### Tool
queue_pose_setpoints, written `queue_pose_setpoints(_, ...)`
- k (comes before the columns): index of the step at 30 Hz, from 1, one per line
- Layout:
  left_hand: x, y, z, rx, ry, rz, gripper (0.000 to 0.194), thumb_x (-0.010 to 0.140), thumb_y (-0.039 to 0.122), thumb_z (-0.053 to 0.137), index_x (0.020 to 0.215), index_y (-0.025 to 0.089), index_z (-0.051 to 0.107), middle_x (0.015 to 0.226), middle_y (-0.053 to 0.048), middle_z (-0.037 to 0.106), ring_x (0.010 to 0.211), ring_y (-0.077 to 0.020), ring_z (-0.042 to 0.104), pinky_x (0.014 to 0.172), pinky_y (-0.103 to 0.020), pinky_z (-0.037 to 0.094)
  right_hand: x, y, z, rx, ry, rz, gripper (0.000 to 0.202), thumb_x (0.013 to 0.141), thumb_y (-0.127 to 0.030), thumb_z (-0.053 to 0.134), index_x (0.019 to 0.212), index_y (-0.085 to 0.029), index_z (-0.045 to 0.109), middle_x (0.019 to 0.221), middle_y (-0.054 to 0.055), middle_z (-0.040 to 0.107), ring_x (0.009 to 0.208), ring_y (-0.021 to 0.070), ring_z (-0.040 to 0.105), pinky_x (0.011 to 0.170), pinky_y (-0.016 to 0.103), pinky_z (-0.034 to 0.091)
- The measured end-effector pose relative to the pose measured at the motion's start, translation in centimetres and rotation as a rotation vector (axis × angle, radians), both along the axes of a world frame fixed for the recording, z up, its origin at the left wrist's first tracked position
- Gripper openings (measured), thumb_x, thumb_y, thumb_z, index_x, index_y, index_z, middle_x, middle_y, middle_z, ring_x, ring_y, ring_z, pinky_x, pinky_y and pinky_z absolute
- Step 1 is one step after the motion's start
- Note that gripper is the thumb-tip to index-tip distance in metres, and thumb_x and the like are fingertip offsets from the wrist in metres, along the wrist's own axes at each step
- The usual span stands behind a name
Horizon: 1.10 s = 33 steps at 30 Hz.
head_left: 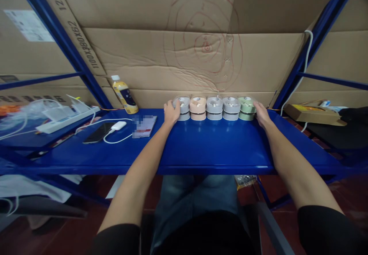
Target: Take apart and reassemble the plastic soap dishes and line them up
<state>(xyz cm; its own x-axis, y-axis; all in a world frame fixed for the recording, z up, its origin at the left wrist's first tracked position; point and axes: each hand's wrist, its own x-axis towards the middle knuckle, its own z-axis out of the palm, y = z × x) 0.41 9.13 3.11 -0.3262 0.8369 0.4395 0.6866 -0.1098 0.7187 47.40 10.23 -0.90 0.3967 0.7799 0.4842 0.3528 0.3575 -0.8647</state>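
Note:
Several small two-tier lidded containers stand side by side in a tight row at the back of the blue shelf (212,144). At the left end is a grey container (184,108), followed by a peach container (198,108), a grey-lilac container (214,108) and a similar grey one (231,108). A green container (247,108) closes the right end. My left hand (171,113) holds the outer side of the left-end grey container, thumb toward its front. Against the green container's outer side, my right hand (261,114) grips with its fingers partly hidden. The row sits between both hands.
Left on the shelf are a yellow drink bottle (125,96), a dark phone (97,133) with a white charger (119,126), and a partly blurred phone (148,126). Beyond lies a power strip (69,119). Cardboard (138,52) backs the shelf; an open carton (313,115) is right.

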Motion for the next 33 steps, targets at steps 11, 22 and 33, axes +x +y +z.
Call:
queue_pose_setpoints(11,-5.9,0.0,0.4,0.026,0.042,0.045,0.054,0.105,0.046,0.046,0.137,0.007,0.064,0.141,-0.026,0.066,0.142,-0.0379,0.055,0.124,-0.049,0.038,-5.1,0.4,0.1,-0.154,-0.033,0.097,0.07,0.084,-0.078,0.061,0.13,-0.026,0.066,0.136,0.01,0.073,0.126,0.0307,0.067,0.11,0.05,0.052)
queue_pose_setpoints(22,-6.8,-0.2,-0.4,0.066,0.091,0.108,0.071,0.104,0.048,0.044,0.152,-0.004,0.048,0.151,-0.036,0.056,0.148,-0.0433,0.051,0.124,-0.055,0.037,-8.8,-2.4,2.1,-0.132,-0.557,-0.134,0.112,0.074,-0.071,0.078,0.164,-0.017,0.039,0.153,0.028,0.052,0.141,0.0493,0.052,0.112,0.064,0.045)
queue_pose_setpoints(33,-5.1,-2.5,0.1,0.496,0.18,-0.005,0.038,0.102,0.043,0.048,0.126,0.016,0.057,0.131,-0.025,0.061,0.132,-0.0406,0.056,0.118,-0.06,0.042,-7.8,-2.5,2.9,-0.091,-0.414,-0.233,0.085,0.072,-0.063,0.08,0.143,-0.019,0.063,0.133,0.018,0.073,0.125,0.0412,0.066,0.111,0.058,0.05)
